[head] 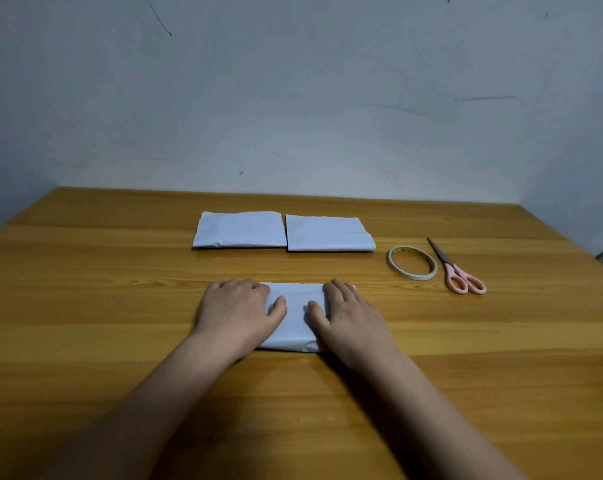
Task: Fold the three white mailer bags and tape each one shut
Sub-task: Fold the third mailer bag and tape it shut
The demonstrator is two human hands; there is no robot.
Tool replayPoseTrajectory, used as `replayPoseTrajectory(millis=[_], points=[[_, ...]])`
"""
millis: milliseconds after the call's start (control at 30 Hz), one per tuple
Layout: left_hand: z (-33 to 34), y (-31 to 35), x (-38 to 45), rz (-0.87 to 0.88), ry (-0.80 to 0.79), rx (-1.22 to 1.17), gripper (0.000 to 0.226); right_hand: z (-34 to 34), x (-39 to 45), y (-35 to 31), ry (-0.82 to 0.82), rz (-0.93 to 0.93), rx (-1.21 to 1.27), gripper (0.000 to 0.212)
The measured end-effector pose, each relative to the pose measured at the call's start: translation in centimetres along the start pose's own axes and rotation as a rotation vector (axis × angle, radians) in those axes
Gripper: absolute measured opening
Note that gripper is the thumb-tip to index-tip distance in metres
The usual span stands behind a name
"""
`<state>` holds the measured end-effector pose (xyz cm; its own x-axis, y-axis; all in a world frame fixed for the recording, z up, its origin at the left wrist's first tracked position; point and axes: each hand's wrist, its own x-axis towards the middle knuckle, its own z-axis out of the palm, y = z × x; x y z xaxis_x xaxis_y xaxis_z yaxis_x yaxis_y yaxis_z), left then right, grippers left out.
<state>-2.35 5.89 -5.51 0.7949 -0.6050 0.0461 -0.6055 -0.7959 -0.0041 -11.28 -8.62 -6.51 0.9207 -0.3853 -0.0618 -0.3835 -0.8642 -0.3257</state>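
The fingers [341, 289] of the right hand [348, 311] lay flat and fairly straight on the right end of the nearest mailer bag [296, 317], thumb turned inward across its top; nothing was curled round or pinched. The left hand [239, 308] mirrored it on the bag's left end, its fingers extended over the far edge and its thumb pointing toward the other thumb. Both hands pressed the folded bag down against the wooden surface [120, 341], and only the white strip between the two thumbs showed.

Beyond that bag, farther from the person, two more folded mailer bags lay side by side, the left one [240, 230] and the right one [329, 234] almost touching along their inner edges. Whether either carried tape could not be told. To the right of the pressed bag and slightly farther back sat a roll of tape [412, 262], with pink-handled scissors [456, 268] just beside it on its outer side.

The likely trouble from here was spring-back: the bag looked thick and smooth, so lifting one hand to reach for the tape could let the fold open or slide out of square. The tape lay well apart from the bag, on the right, so one palm alone would have to hold the crease.
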Motion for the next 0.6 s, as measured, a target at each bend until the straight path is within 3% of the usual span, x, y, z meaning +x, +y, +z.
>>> replayPoseTrajectory(millis=[333,600], points=[[0.6,0.1,-0.9,-0.021,0.002,-0.060,0.069,1.0,-0.6,0.6,0.022,0.034,-0.016,0.072],[1.1,0.1,-1.6,-0.032,-0.028,-0.147,0.057,-0.1,-0.5,-0.1,0.014,0.037,-0.056,0.073]])
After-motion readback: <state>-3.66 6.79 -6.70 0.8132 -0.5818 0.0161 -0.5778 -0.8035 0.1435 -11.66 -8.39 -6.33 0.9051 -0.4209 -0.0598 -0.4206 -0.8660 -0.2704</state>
